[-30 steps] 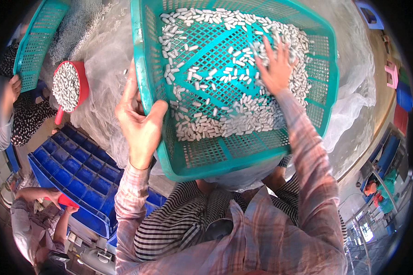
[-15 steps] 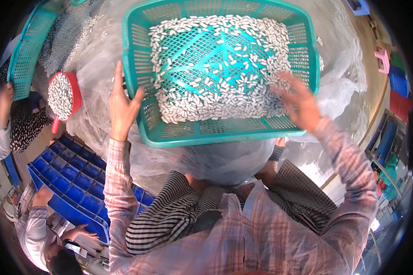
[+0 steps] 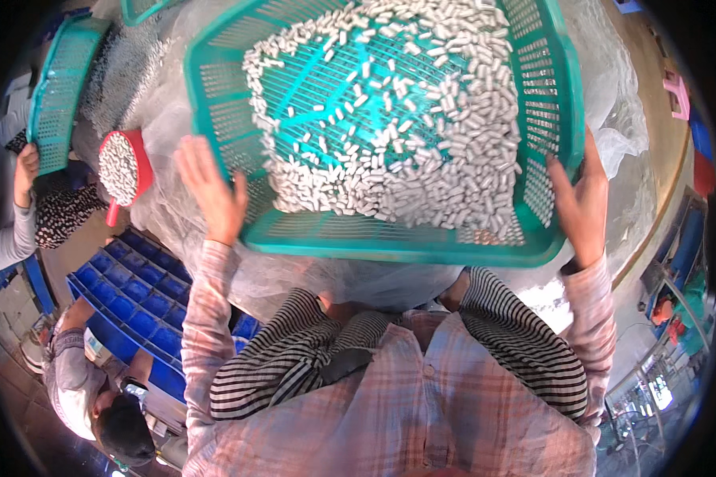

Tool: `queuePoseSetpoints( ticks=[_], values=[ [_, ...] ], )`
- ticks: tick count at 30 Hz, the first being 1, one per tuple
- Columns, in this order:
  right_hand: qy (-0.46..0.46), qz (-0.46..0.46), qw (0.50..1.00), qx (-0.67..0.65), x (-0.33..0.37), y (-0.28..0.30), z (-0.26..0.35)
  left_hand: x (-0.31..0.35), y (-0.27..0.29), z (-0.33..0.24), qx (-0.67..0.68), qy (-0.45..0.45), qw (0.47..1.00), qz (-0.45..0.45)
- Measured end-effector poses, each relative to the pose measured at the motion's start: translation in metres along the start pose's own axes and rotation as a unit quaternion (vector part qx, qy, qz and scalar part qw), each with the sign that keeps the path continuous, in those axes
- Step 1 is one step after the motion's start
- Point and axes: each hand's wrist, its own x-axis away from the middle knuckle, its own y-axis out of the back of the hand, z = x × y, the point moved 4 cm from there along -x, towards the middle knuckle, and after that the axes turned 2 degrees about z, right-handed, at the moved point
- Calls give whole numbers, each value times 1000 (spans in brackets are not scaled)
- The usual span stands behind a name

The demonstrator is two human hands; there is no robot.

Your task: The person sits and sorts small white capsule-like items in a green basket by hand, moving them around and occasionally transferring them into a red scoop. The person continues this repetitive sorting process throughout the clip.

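A green plastic basket (image 3: 398,248) with slotted walls and a mesh bottom is held level or slightly tilted above my knees. Many small white oblong pellets (image 3: 473,171) lie in it, thick along the near and right sides and thin in the middle, where the mesh shows. My left hand (image 3: 212,192) is on the basket's left rim, thumb over the edge. At the right rim, my right hand (image 3: 582,203) grips with its thumb inside and its fingers behind the wall.
Clear plastic sheeting (image 3: 163,167) spreads underneath. To the left are a red scoop (image 3: 144,168) full of white pellets, a blue compartment tray (image 3: 119,306), and a person's hand (image 3: 26,168) holding another green basket (image 3: 60,87). Another person (image 3: 75,385) is at lower left. A pink stool (image 3: 676,94) stands right.
My right hand has left the pellets and taken the basket's right rim. The basket has come nearer and tilted, with pellets gathered more toward the right. My left hand stays at the left rim.
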Motion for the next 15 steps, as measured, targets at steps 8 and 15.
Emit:
queuePoseSetpoints(
  ticks=[8,15],
  values=[
    [-106,-34,967,-229,-7,2,-56,39,-104,-84,126,3,912,389],
    [-55,-33,985,-162,-12,9,-41,-66,-105,-288,248,-157,948,121]
  ],
)
